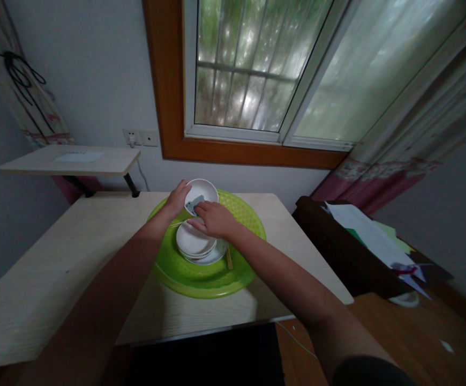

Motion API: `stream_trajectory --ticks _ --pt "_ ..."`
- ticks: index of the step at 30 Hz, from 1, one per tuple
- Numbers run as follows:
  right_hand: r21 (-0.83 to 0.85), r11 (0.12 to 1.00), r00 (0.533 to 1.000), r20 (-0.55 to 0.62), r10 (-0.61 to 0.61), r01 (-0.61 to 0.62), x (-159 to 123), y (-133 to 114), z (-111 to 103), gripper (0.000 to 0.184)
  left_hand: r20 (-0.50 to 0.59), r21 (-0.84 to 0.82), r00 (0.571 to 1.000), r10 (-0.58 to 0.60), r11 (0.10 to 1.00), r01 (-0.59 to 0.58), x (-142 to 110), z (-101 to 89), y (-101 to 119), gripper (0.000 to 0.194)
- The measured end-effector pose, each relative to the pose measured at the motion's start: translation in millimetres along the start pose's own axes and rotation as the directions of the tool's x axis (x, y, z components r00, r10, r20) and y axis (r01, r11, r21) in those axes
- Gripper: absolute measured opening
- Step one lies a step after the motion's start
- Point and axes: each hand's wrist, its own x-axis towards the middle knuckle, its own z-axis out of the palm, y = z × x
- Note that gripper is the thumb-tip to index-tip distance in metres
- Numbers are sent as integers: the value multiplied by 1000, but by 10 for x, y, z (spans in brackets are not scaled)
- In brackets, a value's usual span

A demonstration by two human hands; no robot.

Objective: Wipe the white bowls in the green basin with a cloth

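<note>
The left hand (178,197) grips a round white bowl (203,187), upper centre of the frame; the right hand (212,219) pinches a grey cloth (195,203) inside. A loose rim grip could let the bowl slip onto the stacked white dishes (195,239).

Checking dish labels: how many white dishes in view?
4 visible: a bowl in the left hand; a top dish on the nearer stack; a second dish just under it; a wider plate beneath. More may be hidden in the stack.
</note>
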Motion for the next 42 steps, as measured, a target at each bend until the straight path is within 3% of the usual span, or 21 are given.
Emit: stream_trajectory --ticks 6,11,15,20,24,27,29,34,38,42 --pt "117 990 996 -60 -68 74 -6 24 168 76 26 -41 997 76 996 -75 28 12 -58 23" --pt "-16 999 995 -87 -49 48 9 42 162 76 78 -57 992 99 994 -95 54 55 -64 23" --pt "-108 992 993 -112 46 -59 15 59 88 78 117 -55 982 146 989 -141 50 63 -55 24" --pt "-204 969 989 -85 124 -139 22 33 -20 80 64 -29 992 105 994 -104 2 27 -29 26" --pt "-184 979 996 20 90 -84 25 -7 -76 75 43 1 997 67 998 -67 -27 9 -7 27" --pt "-117 993 998 65 0 8 8 1 -64 70 18 -27 998 67 997 -66 -15 8 -18 26" --pt "-56 996 997 46 -64 66 -13 28 -25 66 -14 -54 998 65 996 -66 3 13 -36 25" --pt "11 988 985 -78 -155 157 -47 92 134 78 -1 -85 995 96 992 -96 17 46 -48 24" --pt "-49 993 989 -101 -108 104 -39 89 179 79 60 -69 992 106 992 -102 -11 71 -16 24" --pt "-115 993 996 -94 3 -14 -16 68 93 78 75 -45 987 145 989 -142 -26 59 3 26"
